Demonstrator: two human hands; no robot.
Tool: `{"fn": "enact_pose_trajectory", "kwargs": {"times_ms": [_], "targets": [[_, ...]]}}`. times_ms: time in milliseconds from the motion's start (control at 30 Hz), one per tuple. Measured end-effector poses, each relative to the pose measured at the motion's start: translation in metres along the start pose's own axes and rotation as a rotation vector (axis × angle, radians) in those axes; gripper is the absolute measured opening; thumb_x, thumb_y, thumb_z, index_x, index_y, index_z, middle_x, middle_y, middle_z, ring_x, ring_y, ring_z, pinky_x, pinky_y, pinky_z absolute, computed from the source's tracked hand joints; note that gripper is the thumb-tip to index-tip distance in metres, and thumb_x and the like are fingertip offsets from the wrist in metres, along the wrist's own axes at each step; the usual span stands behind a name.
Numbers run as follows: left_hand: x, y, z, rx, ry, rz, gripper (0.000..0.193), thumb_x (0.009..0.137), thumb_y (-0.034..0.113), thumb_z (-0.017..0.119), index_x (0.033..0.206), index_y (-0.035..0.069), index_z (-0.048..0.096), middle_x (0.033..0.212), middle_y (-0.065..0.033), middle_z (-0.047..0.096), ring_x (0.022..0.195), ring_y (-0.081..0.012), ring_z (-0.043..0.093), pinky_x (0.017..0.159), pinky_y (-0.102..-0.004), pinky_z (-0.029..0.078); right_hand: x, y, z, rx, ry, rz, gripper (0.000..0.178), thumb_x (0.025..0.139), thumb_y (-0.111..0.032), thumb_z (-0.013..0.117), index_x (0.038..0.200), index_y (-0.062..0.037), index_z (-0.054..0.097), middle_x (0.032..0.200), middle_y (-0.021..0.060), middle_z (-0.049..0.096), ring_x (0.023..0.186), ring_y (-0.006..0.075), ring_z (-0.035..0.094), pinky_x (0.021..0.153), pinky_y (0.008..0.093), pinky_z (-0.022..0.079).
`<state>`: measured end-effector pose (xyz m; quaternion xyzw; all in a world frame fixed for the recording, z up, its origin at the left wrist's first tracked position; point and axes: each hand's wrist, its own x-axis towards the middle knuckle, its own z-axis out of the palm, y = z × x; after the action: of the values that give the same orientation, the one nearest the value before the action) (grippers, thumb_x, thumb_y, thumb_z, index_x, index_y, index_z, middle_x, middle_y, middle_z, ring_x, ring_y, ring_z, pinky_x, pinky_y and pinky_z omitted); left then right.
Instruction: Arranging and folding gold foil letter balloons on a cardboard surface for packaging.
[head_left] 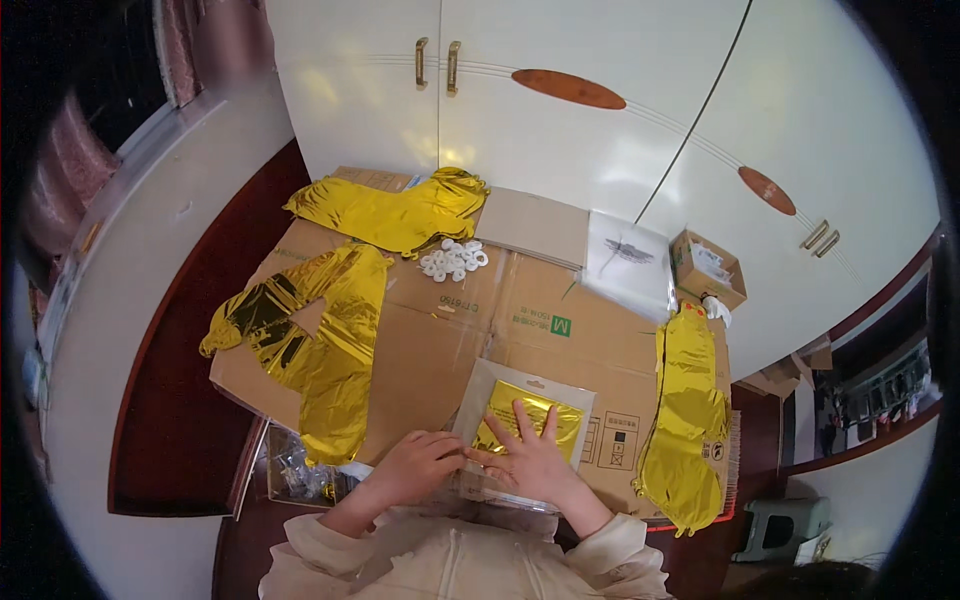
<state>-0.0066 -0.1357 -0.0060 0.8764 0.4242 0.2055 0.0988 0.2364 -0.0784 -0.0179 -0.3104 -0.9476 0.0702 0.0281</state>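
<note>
A clear plastic packet (479,392) with a hang hole lies on the cardboard, a folded gold foil balloon (563,413) inside it. My right hand (530,458) rests on the packet, palm down and fingers spread over the gold foil. Close beside it, my left hand (415,466) is curled, its fingertips together at the packet's left edge; its thumb is hidden. To the left lies a large flat gold foil balloon (345,350). Another gold foil balloon (395,215) is spread along the far left. A long gold foil piece (688,420) lies at the right.
Flattened cardboard (430,345) covers the table. White rings (455,260) are heaped near the far middle. Behind them are a grey-brown board (535,225), clear bags (628,265) and a small open box (710,268). A bin of clear packaging (300,470) sits lower left, below table level.
</note>
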Motion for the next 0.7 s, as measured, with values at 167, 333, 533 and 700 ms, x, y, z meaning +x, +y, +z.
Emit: {"fn": "enact_pose_trajectory", "kwargs": {"times_ms": [167, 333, 533, 700], "targets": [[-0.005, -0.001, 0.014, -0.077, 0.074, -0.061, 0.022, 0.078, 0.012, 0.065, 0.1, 0.013, 0.063, 0.115, -0.0035, 0.061, 0.113, -0.0226, 0.058, 0.091, -0.0406, 0.045, -0.001, 0.0, 0.004, -0.032, 0.037, -0.024, 0.041, 0.095, -0.054, 0.045, 0.136, -0.0522, 0.048, 0.156, 0.0048, 0.03, 0.143, 0.0462, 0.02, 0.096, 0.0854, 0.01], [-0.001, 0.005, 0.017, -0.001, 0.148, -0.048, 0.024, 0.076, 0.011, 0.069, 0.1, 0.011, 0.064, 0.112, -0.0073, 0.062, 0.108, -0.0267, 0.06, 0.088, -0.0421, 0.047, -0.002, 0.002, 0.008, -0.068, 0.047, -0.017, 0.043, 0.094, -0.055, 0.045, 0.136, -0.0518, 0.048, 0.156, 0.0042, 0.031, 0.142, 0.0465, 0.021, 0.093, 0.0865, 0.011], [0.0, 0.007, 0.01, 0.117, 0.11, -0.029, 0.028, 0.073, 0.013, 0.069, 0.1, 0.011, 0.064, 0.111, -0.0056, 0.063, 0.108, -0.0233, 0.061, 0.087, -0.0402, 0.047, -0.001, -0.001, 0.005, -0.061, 0.082, -0.014, 0.041, 0.092, -0.052, 0.05, 0.133, -0.0501, 0.052, 0.152, 0.0035, 0.036, 0.141, 0.0435, 0.023, 0.095, 0.0851, 0.013], [-0.005, 0.008, 0.01, 0.263, 0.085, 0.102, 0.032, 0.072, 0.017, 0.068, 0.104, 0.012, 0.068, 0.112, -0.0004, 0.063, 0.108, -0.0179, 0.06, 0.085, -0.0377, 0.047, -0.006, 0.001, 0.014, -0.005, 0.141, -0.024, 0.041, 0.089, -0.048, 0.056, 0.131, -0.0448, 0.056, 0.138, -0.0009, 0.048, 0.13, 0.0292, 0.04, 0.1, 0.0812, 0.013]]}}
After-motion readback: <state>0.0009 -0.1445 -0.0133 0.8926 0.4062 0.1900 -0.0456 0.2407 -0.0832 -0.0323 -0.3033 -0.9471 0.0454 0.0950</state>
